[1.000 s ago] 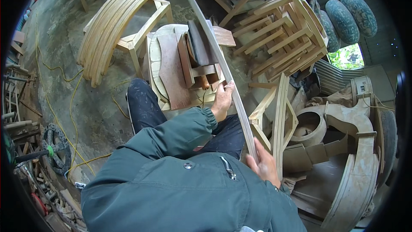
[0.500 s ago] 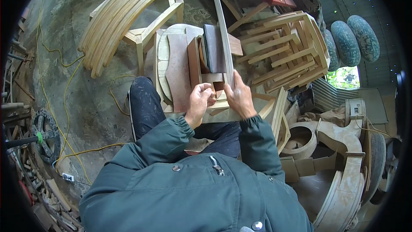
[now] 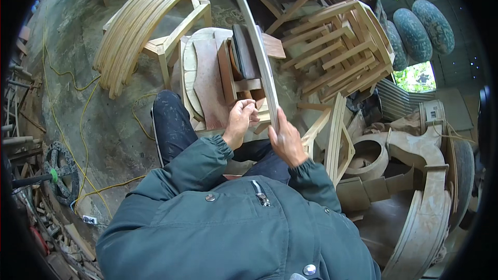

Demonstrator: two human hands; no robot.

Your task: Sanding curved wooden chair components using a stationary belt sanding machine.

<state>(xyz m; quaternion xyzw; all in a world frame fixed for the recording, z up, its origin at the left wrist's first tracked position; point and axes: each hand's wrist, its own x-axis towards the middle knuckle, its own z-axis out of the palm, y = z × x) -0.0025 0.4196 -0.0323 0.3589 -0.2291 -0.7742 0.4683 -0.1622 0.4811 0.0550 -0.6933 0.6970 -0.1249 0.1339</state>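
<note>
A long, thin wooden strip runs from my right hand up past the top of the view, slanting to the left. My right fingers wrap round its near end. My left hand is closed beside it, fingers curled and thumb pressed to them; whatever it may hold is hidden. Just beyond the left hand stand a brown upright board and a dark, grey-faced slab. They rest on a low pale wooden stand with a reddish curved panel lying on it.
Curved wooden strips lie stacked over a wooden frame at the far left. A pile of slatted frames sits at the right, above a large pale machine housing. Yellow cable trails over the concrete floor.
The wooden strip has tilted further left at its far end, and its near end has come lower with my right hand. My left hand stays nearly in place. The whole view has shifted slightly.
</note>
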